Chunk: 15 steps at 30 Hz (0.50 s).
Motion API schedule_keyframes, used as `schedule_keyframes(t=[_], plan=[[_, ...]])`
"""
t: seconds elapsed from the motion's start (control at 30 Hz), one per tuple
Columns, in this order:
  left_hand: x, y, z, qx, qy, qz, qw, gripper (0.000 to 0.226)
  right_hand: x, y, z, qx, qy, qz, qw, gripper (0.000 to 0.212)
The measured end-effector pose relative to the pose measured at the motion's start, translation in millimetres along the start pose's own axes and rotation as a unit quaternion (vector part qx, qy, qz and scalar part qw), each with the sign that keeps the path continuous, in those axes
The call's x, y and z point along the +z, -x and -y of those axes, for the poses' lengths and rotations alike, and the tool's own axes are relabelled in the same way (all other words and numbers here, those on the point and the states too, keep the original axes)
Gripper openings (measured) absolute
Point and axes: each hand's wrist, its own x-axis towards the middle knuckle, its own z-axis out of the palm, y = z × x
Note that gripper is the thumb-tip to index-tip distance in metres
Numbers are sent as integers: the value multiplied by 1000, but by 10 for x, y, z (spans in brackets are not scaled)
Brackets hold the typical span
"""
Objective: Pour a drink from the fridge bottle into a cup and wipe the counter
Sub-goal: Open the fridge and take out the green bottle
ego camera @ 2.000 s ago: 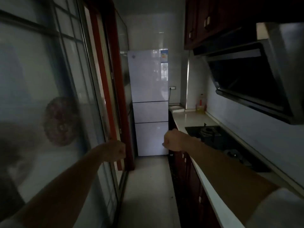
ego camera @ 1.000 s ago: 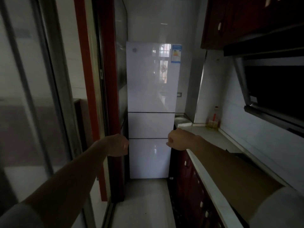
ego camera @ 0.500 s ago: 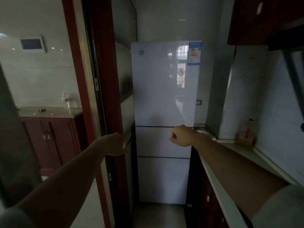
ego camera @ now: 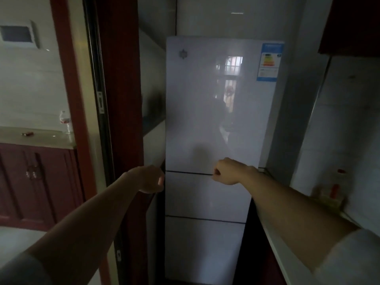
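Here's the fridge (ego camera: 216, 120), tall, white and glossy, filling the middle of the view. All three fronts are closed: a big top door and two lower sections. Left of it runs the dark red door frame (ego camera: 121, 99). Along the right the pale table (ego camera: 287, 254) edge leads straight up to the fridge's side.

Both arms are stretched out ahead. The left hand (ego camera: 148, 178) hangs in front of the door frame, just beside the fridge's left edge. Its fingers (ego camera: 160, 181) are curled into a fist with nothing in them. The right hand (ego camera: 225, 171) sits right over the seam under the top door, also fisted and holding nothing. Whether its knuckles touch the door I can't tell.

Smaller things: a red-capped bottle (ego camera: 335, 192) stands at the back of the table against the wall. A clear water bottle (ego camera: 65, 122) is on a far cabinet top through the doorway, and a blue label (ego camera: 270, 61) sits at the fridge's top corner.

The drink bottle isn't visible and is presumably behind those closed doors. No cup is in sight either. So this looks like the very first step, getting to the fridge. The next move calls for uncurling a hand, hooking the top door's edge and swinging it open. The tight gap on the left leaves little room to do that.
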Motion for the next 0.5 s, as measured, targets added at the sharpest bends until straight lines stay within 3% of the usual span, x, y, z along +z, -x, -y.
schedule_keyframes(t=[0.17,0.4,0.5], plan=[[-235,-691,354,24,-15,1,1000,33,-207,-705,-45,9,2,-33,999,35],[-238,-1597,505,16,4,-7,1000,34,-25,-1495,-302,5,-13,-6,1000,30],[-176,-2009,562,-2,-3,-8,1000,23,-14,-1885,-492,-11,-7,2,1000,29]])
